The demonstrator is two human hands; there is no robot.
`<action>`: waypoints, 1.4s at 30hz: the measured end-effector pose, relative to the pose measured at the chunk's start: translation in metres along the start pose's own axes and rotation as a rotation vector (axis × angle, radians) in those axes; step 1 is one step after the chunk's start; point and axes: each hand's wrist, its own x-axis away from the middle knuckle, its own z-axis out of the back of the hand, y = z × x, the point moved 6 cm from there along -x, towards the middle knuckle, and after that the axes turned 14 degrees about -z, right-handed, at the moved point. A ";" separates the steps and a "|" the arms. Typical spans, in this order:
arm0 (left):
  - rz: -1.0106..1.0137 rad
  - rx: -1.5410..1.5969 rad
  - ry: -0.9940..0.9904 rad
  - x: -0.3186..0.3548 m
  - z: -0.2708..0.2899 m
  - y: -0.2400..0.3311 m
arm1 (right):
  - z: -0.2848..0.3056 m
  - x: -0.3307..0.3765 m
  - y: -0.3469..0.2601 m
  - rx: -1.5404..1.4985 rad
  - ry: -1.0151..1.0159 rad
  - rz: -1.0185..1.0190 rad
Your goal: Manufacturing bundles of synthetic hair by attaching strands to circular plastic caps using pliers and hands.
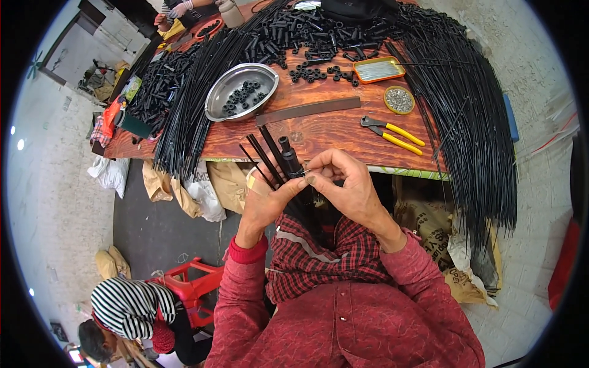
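Note:
Close to the table's near edge, my left hand (269,197) is closed around several thin black rods (262,161) and a black plastic fitting (288,158) with a stepped, narrow top. The fitting stands nearly upright between my hands, and a plaster-like strip (259,184) is on my left hand. My right hand (353,190) meets it from the right, thumb and fingertips pinched at the fitting's lower side. A thin, pale sliver like a metal pin (308,171) shows at those fingertips; most of it is hidden.
On the wooden table (221,142) lie a metal bowl (213,105) of black rings, a flat bar (310,110), yellow-handled pliers (396,136), a tray of metal pins (378,70) and a dish of small metal parts (399,100). Long black rods (472,122) overhang the right edge. Co-workers are nearby.

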 end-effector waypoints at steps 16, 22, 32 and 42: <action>-0.027 -0.065 -0.037 0.009 0.000 0.003 | 0.004 0.007 -0.021 0.287 0.062 0.130; -0.061 -0.021 -0.110 0.011 0.005 0.005 | 0.087 0.000 -0.017 0.861 0.441 0.317; -0.078 0.061 -0.125 0.006 0.008 0.004 | 0.138 -0.004 0.022 1.341 0.483 0.280; -0.026 -0.016 -0.115 0.003 0.006 0.004 | 0.161 -0.032 0.036 1.365 0.344 0.463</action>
